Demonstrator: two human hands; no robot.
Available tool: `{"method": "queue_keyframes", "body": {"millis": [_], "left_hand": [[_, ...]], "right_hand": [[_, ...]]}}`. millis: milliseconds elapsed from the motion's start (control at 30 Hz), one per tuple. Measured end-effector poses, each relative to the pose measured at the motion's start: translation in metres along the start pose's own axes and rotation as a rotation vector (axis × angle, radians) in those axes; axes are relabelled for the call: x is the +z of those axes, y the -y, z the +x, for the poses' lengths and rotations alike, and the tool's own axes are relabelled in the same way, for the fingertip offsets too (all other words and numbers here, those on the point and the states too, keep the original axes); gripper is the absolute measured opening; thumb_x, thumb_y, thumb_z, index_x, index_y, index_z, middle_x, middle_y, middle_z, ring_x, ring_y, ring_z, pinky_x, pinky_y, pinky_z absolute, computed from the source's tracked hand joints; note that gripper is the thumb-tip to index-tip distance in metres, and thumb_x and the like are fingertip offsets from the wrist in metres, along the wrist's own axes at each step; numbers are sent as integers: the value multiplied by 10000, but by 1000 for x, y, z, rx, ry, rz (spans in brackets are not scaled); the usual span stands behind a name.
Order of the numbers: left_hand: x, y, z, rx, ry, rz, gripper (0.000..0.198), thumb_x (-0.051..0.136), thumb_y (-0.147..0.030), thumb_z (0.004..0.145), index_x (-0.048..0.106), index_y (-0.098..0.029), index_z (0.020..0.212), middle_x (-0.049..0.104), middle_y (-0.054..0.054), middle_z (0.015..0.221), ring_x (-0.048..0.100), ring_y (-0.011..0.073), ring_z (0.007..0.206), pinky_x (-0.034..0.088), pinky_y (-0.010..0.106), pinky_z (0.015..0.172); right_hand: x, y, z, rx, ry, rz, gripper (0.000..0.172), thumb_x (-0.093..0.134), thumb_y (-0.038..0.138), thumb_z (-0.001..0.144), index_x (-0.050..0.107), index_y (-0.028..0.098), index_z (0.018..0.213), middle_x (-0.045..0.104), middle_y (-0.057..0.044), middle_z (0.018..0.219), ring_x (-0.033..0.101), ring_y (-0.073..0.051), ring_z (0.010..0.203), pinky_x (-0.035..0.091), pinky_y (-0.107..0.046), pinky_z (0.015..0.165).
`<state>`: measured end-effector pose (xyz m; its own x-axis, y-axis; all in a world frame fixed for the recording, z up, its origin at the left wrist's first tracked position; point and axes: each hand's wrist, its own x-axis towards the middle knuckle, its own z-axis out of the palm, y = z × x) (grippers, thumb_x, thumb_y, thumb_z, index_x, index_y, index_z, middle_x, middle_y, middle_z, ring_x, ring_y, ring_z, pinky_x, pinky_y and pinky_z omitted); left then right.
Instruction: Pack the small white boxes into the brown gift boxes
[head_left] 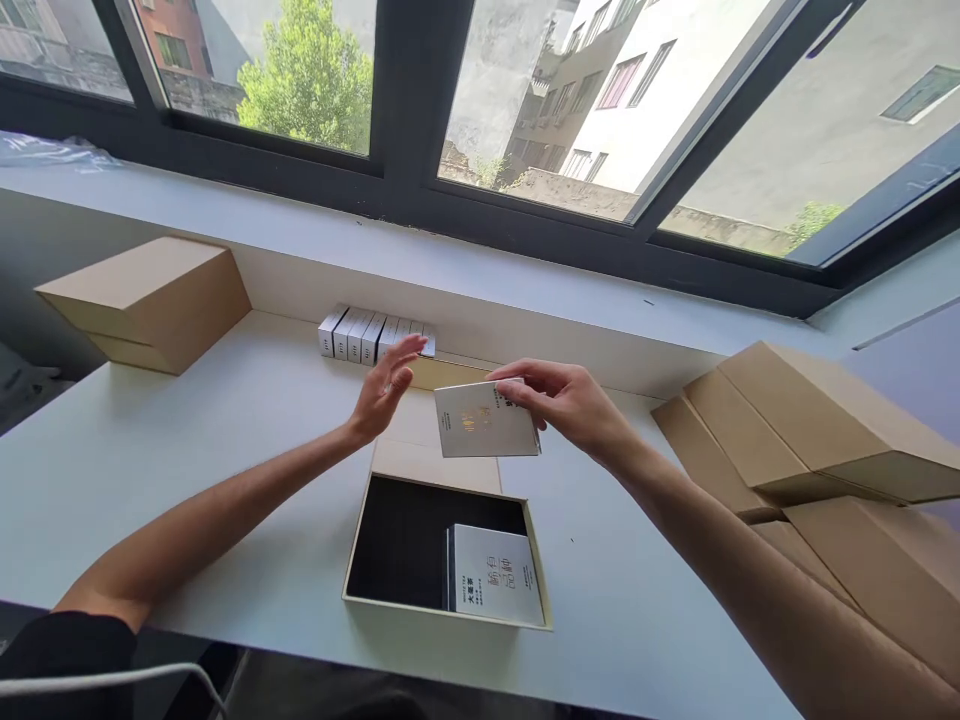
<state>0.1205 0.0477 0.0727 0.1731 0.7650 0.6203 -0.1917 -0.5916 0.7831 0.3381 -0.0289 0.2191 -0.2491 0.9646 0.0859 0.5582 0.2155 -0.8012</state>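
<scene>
Head view: right fingers point(529, 370) clamp the grey box point(469, 425) by its right end; left fingers point(403, 350) apart from thumb point(402, 381).

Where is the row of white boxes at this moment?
In the head view, the row of white boxes stands on the table left of centre, by the wall, beyond the left hand.

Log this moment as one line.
right hand: holding small box | left hand: open, before row of boxes | large box: open, another small box inside, right end
</scene>
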Motion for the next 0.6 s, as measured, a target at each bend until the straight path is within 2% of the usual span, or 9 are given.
{"method": "queue_keyframes", "body": {"millis": [67,100,133,167,200,267,333,433,600], "left_hand": [[9,-33,1,-77,349,-73,566,632,-568,888,559,-239,1343,697,107,1183,678,250,1059,572,407,896],[13,-47,-1,-135,476,-115,558,697,-537,850,585,-220,1295,717,88,1080,703,225,928,596,359,786],[16,-57,-4,-191,547,-158,546,749,-501,816,598,-203,1248,717,67,1002,702,197,827,595,316,701],[19,-64,-9,-230,558,-200,527,779,-471,795,600,-189,1203,707,49,950,689,171,761,582,281,648],[21,-68,-14,-250,519,-236,501,791,-451,789,597,-180,1162,695,35,916,673,151,727,565,255,621],[25,-69,-24,-248,380,-265,455,799,-430,789,584,-177,1101,677,19,885,647,130,729,535,223,630],[28,-66,-31,-228,275,-255,449,809,-434,779,582,-183,1074,668,19,885,628,129,763,516,215,660],[32,-62,-37,-238,266,-257,499,823,-462,753,581,-199,1102,667,30,919,624,148,805,516,232,693],[38,-61,-43,-193,336,-244,426,804,-444,780,590,-208,1062,682,52,994,636,173,884,517,265,753]], "right_hand": [[5,14,-7,-85,6,-40,384,676,543,856,756,182,960,698,-34,773,587,-127,624,456,-241,503],[7,21,-12,-143,-18,-51,378,660,533,879,746,191,1016,713,-35,813,612,-132,650,488,-249,540],[9,27,-17,-215,-53,-63,379,645,520,900,726,201,1090,726,-39,868,634,-137,680,516,-257,579],[11,31,-23,-299,-91,-89,389,641,503,915,695,212,1166,735,-45,933,651,-140,716,536,-263,615],[13,34,-30,-392,-127,-138,404,650,483,920,660,220,1226,738,-54,1001,666,-146,759,549,-266,647],[17,34,-43,-568,-194,-316,399,686,402,916,621,228,1269,733,-68,1090,685,-157,831,558,-265,685],[20,30,-54,-687,-279,-528,350,696,276,916,617,232,1253,742,-63,1075,694,-156,842,557,-260,703],[22,23,-65,-771,-347,-674,308,647,165,934,612,225,1234,756,-57,1020,706,-152,843,559,-257,735],[21,20,-71,-751,-319,-618,222,570,129,966,639,234,1148,758,-15,899,698,-126,739,536,-232,666]]}}
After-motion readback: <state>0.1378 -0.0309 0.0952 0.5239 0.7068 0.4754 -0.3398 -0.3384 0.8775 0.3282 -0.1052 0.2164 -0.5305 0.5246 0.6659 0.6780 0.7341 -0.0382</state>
